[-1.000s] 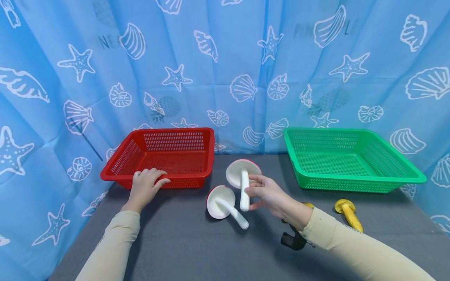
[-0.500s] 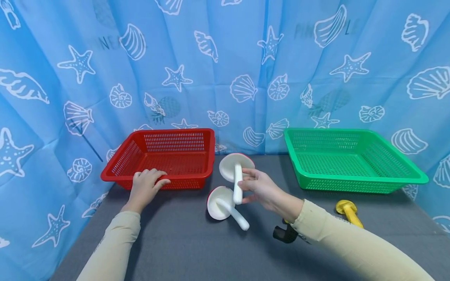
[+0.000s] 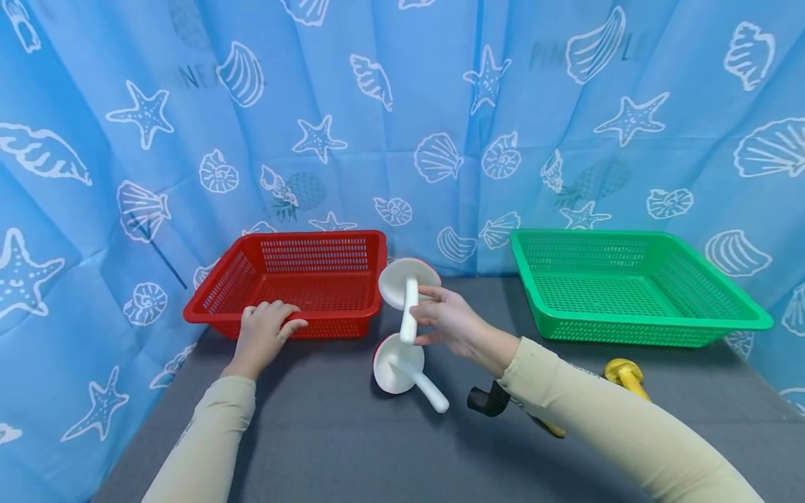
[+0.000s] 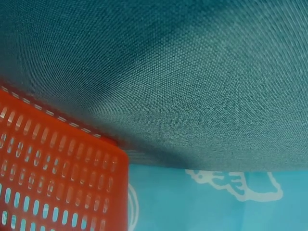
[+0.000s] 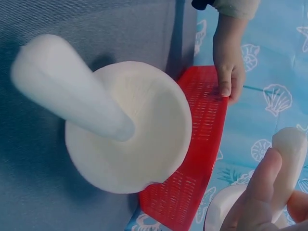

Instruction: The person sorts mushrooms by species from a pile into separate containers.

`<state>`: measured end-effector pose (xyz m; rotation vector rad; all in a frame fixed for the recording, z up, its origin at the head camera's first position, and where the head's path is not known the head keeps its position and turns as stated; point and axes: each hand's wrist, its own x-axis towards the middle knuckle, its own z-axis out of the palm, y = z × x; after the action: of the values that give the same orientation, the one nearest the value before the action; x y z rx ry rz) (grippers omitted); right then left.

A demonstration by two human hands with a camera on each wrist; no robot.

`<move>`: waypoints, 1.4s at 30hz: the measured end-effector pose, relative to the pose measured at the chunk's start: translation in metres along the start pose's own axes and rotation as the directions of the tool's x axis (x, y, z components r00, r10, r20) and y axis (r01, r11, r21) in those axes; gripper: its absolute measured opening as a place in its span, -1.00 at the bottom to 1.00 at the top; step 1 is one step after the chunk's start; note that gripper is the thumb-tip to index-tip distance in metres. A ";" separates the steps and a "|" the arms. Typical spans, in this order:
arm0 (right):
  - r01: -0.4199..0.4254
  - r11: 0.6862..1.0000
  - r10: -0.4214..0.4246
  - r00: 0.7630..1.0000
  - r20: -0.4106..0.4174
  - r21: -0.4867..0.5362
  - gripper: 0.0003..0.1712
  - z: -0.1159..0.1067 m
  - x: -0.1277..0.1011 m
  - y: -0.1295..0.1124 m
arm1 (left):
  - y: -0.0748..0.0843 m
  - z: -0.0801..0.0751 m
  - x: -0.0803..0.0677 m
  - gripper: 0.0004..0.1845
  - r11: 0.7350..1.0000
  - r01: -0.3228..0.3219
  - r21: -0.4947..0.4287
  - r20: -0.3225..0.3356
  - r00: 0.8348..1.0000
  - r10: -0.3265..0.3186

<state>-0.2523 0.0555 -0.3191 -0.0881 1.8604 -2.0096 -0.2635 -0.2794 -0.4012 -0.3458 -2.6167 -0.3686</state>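
Observation:
My right hand (image 3: pixel 449 325) pinches the stem of a toy mushroom (image 3: pixel 409 318) with a white underside and a red edge. That mushroom is lifted beside the right end of the red basket (image 3: pixel 333 325), its cap tilted away. In the right wrist view, thumb and fingers hold its white stem (image 5: pixel 290 156). A second red-edged white mushroom (image 3: pixel 390 367) lies cap-side away on the grey cloth below it, and looms large in the right wrist view. My left hand (image 3: pixel 264 334) grips the near rim of the red basket, fingers over the edge.
A green basket (image 3: pixel 629 330) stands at the back right. In front of it lies a yellow mushroom (image 3: pixel 622 370), partly behind the right sleeve. Under the right forearm are a black curved object (image 3: pixel 488 400) and a yellow tip (image 3: pixel 553 427), mostly hidden. A blue curtain (image 3: pixel 402 140) hangs behind.
My right hand has carried the mushroom left and away from me, toward the red basket. More of the black object shows left of the sleeve. The left hand stays on the rim.

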 end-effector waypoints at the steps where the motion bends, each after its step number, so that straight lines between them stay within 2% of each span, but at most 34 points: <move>1: -0.003 1.000 0.003 1.000 -0.004 -0.001 -0.36 0.001 0.001 -0.002 | 0.000 0.000 0.000 -0.58 1.000 0.000 -0.003 0.000 1.000 0.000; 16: -0.032 0.999 0.032 0.999 0.001 0.016 -0.35 0.027 0.020 -0.021 | -0.004 -0.001 0.003 -0.60 0.999 0.016 -0.036 0.021 1.000 -0.015; 24: -0.035 0.998 0.036 0.999 -0.014 0.043 -0.34 0.038 0.031 -0.021 | -0.003 -0.001 0.002 -0.59 1.000 0.010 -0.017 0.027 1.000 -0.009; 42: -0.002 0.994 0.009 0.998 -0.068 0.110 -0.36 0.054 0.059 -0.021 | 0.000 0.001 0.001 -0.59 1.000 -0.010 0.025 -0.006 1.000 0.010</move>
<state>-0.2946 -0.0136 -0.3058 0.0167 1.7841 -2.1314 -0.2644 -0.2786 -0.4013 -0.3481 -2.6102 -0.3326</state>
